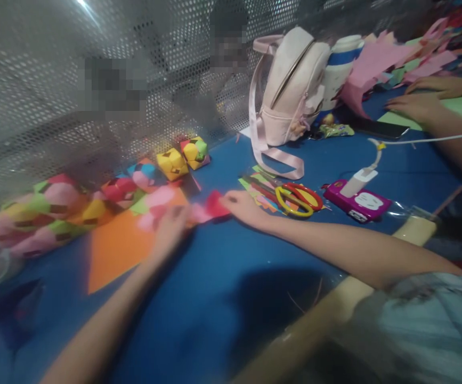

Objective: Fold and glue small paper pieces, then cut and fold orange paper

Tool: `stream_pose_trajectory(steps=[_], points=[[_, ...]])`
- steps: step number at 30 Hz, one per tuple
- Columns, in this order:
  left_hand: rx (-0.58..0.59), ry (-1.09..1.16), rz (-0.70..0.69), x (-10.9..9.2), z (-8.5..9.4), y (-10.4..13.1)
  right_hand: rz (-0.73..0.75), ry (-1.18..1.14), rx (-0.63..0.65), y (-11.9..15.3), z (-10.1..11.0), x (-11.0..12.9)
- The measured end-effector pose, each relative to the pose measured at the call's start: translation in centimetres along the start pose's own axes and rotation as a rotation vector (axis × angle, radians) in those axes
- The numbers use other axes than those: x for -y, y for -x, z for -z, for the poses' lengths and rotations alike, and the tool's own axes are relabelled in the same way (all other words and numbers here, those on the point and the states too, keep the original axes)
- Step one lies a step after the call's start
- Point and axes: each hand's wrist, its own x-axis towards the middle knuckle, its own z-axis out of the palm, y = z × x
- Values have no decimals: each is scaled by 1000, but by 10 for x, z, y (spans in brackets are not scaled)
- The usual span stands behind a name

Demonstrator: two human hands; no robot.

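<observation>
My right hand (244,207) pinches a red folded piece of paper (217,205) above the blue table. A pink paper piece (199,212) adjoins the red one on its left, though blur hides whether the two are joined. My left hand (173,220) is over the pink paper pieces (161,197) at the edge of an orange sheet (114,250). Motion smears its fingers, so I cannot make out its grip. Just right of my right hand lie scissors with red and yellow handles (294,201), on top of coloured paper scraps (260,198).
Several folded paper balls (172,164) line the perforated metal partition (167,69). Beyond the scissors are a purple power socket (354,200) with a white plug, a pale pink backpack (289,90), a tumbler (340,69) and a phone (382,128). Another person's hands (418,104) rest at right.
</observation>
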Motion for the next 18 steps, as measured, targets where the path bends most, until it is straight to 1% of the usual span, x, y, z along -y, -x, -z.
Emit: stream_pose_trajectory(steps=[3, 6, 10, 13, 18], points=[[46, -75, 0, -1, -2, -11, 11, -30, 17, 1, 3, -1], [47, -128, -14, 3, -3, -8, 27, -57, 38, 1, 3, -2], [-37, -144, -41, 13, -2, -1, 41, -88, 51, 1, 2, -2], [-106, -128, -50, 21, -3, -3, 30, -104, 43, 2, 2, -1], [-141, -81, -56, 32, -8, -7, -2, -96, 31, 3, 5, 2]])
